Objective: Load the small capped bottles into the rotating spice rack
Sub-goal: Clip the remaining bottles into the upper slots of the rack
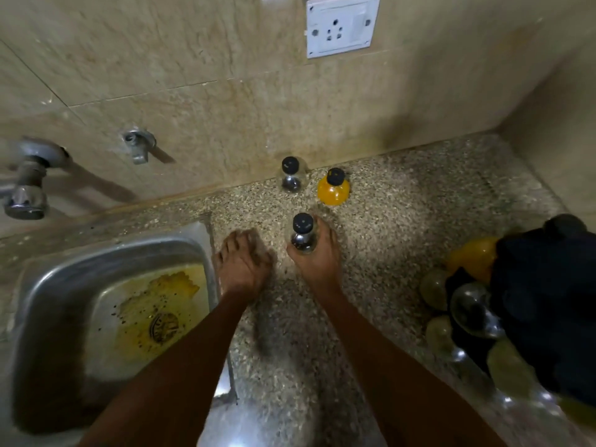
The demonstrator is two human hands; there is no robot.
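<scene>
Head view showed the right hand (314,253) with fingers curled round a black-capped bottle (302,235) on the bench (403,221), left hand (243,262) spread flat, so carrying it to the rack (532,301) at right seemed next.

On the bench (403,195), three bottles stand near the middle. Two sit at the back, just before the wall (225,75): the back-left bottle (293,175) and, just to its right, the back-right bottle (333,188). The front bottle (302,234) stands nearer the person, held in the right hand (314,256). The left hand (243,264) rests on the bench to its left, beside the sink (32,285), which is set into the bench's left part. Taps (27,185) stick out from the wall behind the sink. A socket (342,25) sits on the wall above the bottles. The rack (541,304) stands at the bench's right edge, with bottles in it.
</scene>
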